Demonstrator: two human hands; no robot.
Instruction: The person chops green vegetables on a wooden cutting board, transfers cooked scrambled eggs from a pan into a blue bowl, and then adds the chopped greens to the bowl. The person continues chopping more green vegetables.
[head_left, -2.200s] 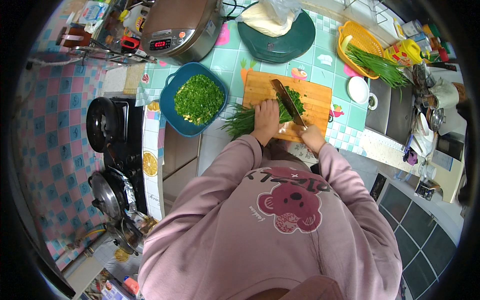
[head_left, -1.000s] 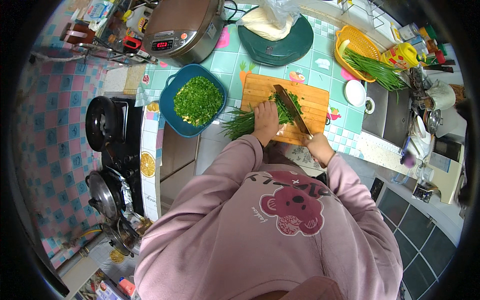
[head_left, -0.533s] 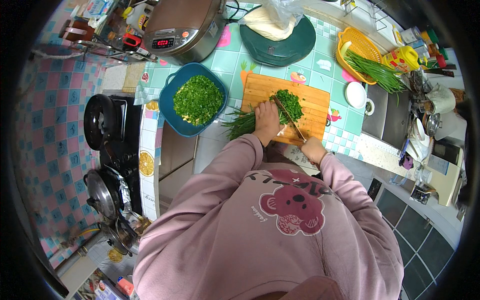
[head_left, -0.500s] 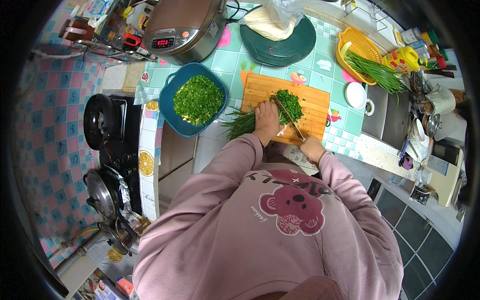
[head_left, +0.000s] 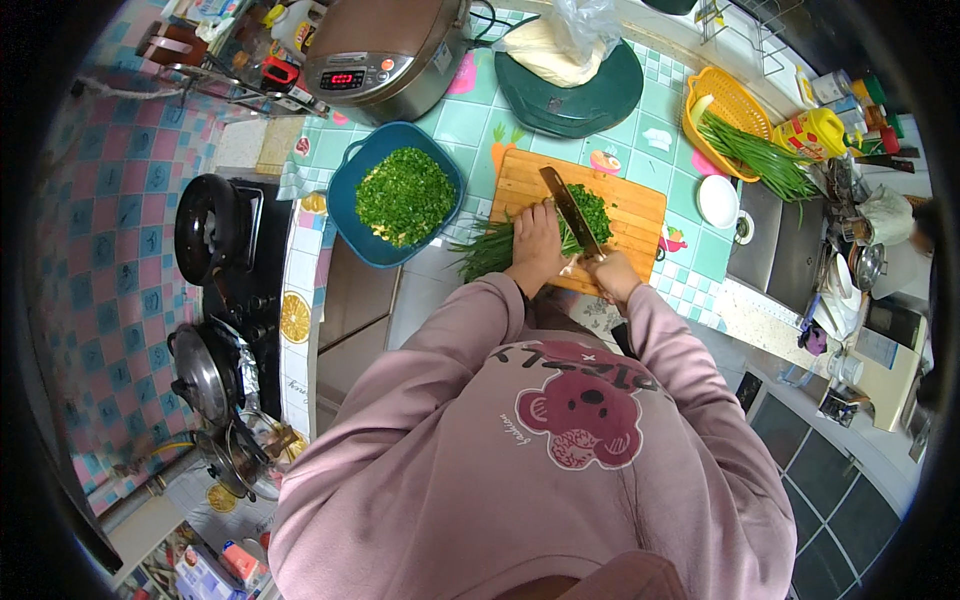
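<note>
On the wooden cutting board (head_left: 635,215) my left hand (head_left: 537,240) presses down on a bunch of long chives (head_left: 487,246), whose green ends hang past the board's left edge. A kitchen knife (head_left: 568,208) is in my right hand (head_left: 610,272), fingers wrapped round its handle. Its broad blade points away from me and stands just right of my left fingers. Chopped chives (head_left: 592,214) lie in a pile against the blade's right side. To the left, a blue basin (head_left: 339,215) holds a large heap of chopped greens (head_left: 405,196).
Behind the board a dark green lid-like disc (head_left: 620,95) carries pale dough (head_left: 555,58) under plastic. A rice cooker (head_left: 385,60) stands back left. At right are a yellow basket (head_left: 699,85) with whole chives, a white bowl (head_left: 717,201) and the sink (head_left: 765,250). Pans (head_left: 210,228) sit on the left stove.
The knife's blade has turned more upright and shows its broad side. My right hand has shifted slightly up and left. The whole view has moved a little.
</note>
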